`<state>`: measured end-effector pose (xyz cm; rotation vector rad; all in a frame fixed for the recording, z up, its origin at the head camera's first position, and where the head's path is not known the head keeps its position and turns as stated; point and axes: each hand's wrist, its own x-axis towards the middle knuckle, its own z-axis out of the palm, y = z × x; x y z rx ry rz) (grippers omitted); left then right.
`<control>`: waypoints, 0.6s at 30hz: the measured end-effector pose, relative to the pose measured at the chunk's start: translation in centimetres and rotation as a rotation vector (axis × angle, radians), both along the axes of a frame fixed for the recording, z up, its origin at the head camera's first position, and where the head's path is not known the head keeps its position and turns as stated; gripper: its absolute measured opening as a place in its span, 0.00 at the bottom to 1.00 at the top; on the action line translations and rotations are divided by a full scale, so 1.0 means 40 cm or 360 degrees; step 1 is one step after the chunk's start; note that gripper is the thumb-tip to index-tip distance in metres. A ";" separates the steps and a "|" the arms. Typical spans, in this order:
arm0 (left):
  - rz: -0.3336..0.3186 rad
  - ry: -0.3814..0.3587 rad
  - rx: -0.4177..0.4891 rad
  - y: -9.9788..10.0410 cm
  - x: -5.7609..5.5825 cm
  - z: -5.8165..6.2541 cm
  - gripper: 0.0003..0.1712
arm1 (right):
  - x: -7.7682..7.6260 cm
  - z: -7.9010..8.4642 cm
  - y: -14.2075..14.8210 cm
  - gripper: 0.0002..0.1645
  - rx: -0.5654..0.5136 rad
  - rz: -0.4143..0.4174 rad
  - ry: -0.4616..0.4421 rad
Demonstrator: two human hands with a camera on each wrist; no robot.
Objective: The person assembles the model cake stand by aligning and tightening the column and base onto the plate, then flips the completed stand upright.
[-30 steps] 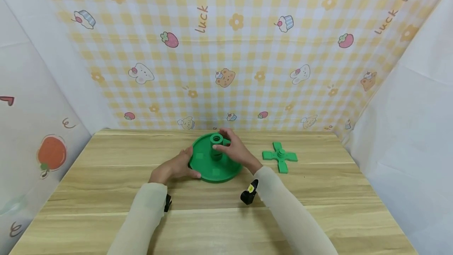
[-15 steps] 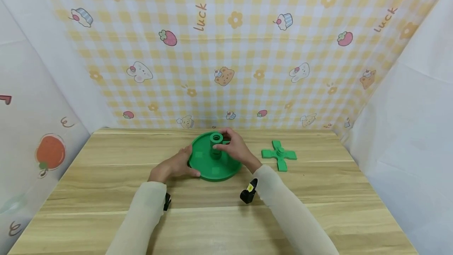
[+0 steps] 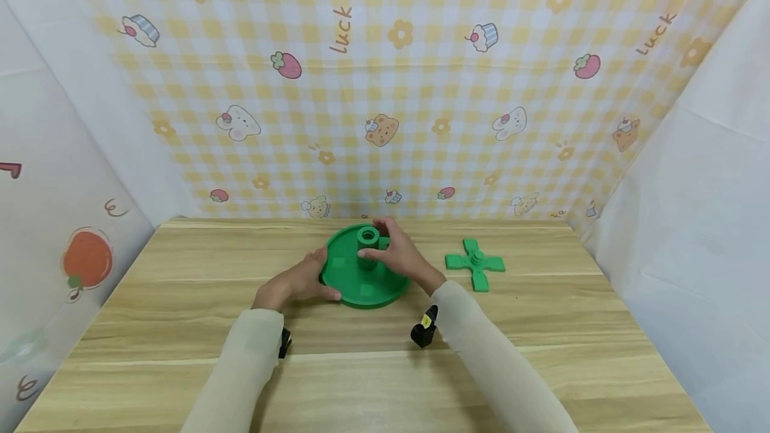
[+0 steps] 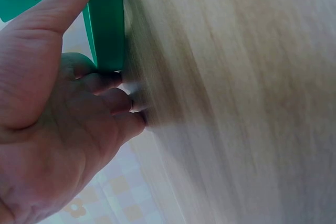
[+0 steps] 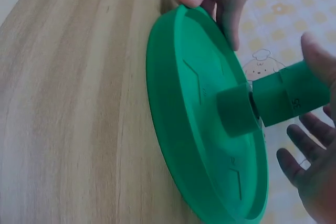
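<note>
A round green base (image 3: pixel 345 279) with a raised rim lies on the wooden table. My left hand (image 3: pixel 303 279) grips its left edge, thumb at the front and fingers further back along the rim. From the middle of the base rises a short round socket (image 5: pixel 233 109). A green tube (image 5: pixel 273 98) marked 35 stands over that socket, and a narrow dark gap shows where the two meet. My right hand (image 3: pixel 400 252) holds the upper tube, thumb (image 5: pixel 317 56) on one side and fingers spread round the other. A tab sticks out of the tube toward the right palm.
A green cross-shaped piece (image 3: pixel 477 261) with a round stub at its centre lies on the table (image 3: pixel 541 326) to the right of the base. A checked cloth (image 3: pixel 421 85) hangs behind the table's back edge, and white cloth stands at both sides.
My right thumb has shifted slightly left and down on the tube. The left hand and the base stay where they were.
</note>
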<state>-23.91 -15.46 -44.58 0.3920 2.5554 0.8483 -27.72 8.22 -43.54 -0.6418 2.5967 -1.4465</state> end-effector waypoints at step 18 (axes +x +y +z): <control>0.0010 0.0003 -0.0010 0.001 -0.001 0.000 0.68 | -0.006 -0.001 0.006 0.28 -0.0111 0.0057 0.0021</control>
